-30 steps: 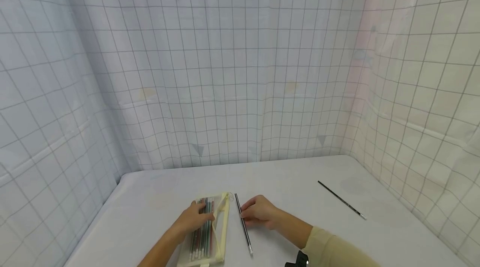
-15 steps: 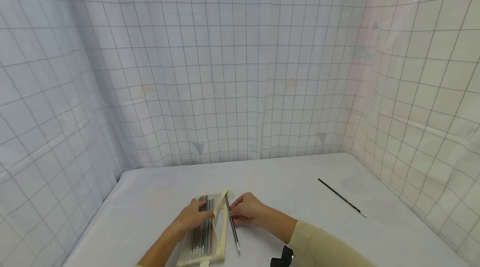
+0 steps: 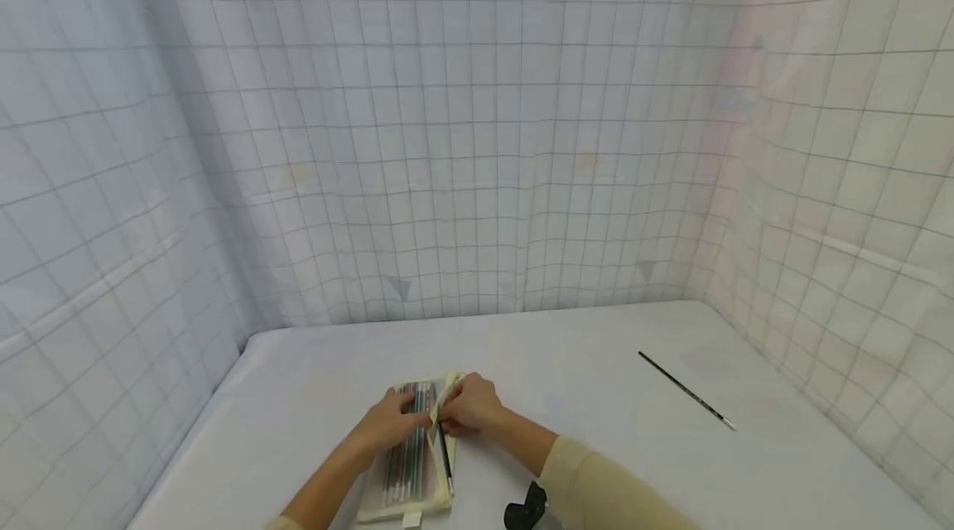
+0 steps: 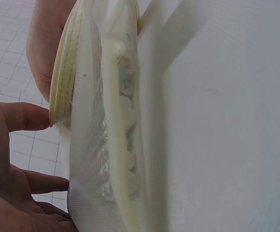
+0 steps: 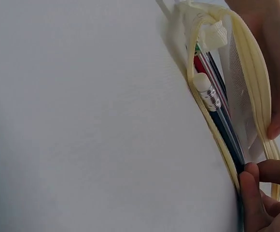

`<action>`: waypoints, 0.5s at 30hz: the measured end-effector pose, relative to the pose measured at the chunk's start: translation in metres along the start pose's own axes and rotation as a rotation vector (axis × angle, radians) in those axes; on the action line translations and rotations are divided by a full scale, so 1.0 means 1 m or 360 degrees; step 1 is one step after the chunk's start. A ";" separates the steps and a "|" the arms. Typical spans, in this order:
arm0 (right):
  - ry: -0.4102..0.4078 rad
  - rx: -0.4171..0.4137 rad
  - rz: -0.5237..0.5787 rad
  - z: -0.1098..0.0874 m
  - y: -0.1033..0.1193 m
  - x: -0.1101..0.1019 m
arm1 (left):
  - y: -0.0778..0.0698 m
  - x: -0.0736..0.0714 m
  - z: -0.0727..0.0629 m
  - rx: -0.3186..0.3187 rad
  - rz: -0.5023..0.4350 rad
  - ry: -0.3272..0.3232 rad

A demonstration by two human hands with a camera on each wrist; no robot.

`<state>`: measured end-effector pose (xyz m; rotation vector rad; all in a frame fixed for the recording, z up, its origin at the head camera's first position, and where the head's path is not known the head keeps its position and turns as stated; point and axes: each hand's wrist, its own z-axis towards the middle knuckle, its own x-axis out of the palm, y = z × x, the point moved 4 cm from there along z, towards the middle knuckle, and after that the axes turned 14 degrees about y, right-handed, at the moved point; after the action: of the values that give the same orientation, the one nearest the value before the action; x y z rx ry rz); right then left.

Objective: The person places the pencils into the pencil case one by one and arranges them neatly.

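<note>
A see-through mesh pencil case with a cream zipper edge lies on the table, holding several pencils. My left hand spreads over its top and holds up the zipper edge with the thumb, so the long right side gapes. With thumb and fingers, my right hand pinches a dark pencil at that opening. The pencil's white eraser and silver ferrule show inside the case's rim in the right wrist view; its far end is hidden behind the raised flap and fingers.
Another black pencil lies apart on the white table, at the right. Grid-patterned white cloth hangs along the back and both sides. A black device sits by the right sleeve.
My right hand has carried the pencil leftward from beside the case into its open side. The left hand has stayed on the case and now holds the zipper edge up more.
</note>
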<state>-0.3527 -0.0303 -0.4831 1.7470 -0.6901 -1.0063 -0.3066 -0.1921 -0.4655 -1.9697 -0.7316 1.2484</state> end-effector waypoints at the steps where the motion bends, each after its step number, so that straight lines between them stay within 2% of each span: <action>1: -0.0005 0.0003 -0.0035 0.001 0.001 0.000 | -0.001 0.000 0.001 0.0006 0.0002 0.0002; 10: 0.0049 0.0001 -0.0160 0.003 0.012 -0.001 | -0.002 -0.003 0.001 0.0013 -0.0006 0.0040; 12: 0.0068 0.0026 -0.0098 0.004 0.012 0.001 | -0.002 -0.003 0.001 0.0010 -0.0008 0.0047; 15: 0.0131 0.0070 0.0095 0.007 0.007 0.006 | -0.001 -0.001 0.000 0.0007 -0.0014 0.0059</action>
<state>-0.3561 -0.0407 -0.4794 1.7852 -0.7123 -0.8797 -0.3073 -0.1924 -0.4638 -1.9788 -0.7179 1.2046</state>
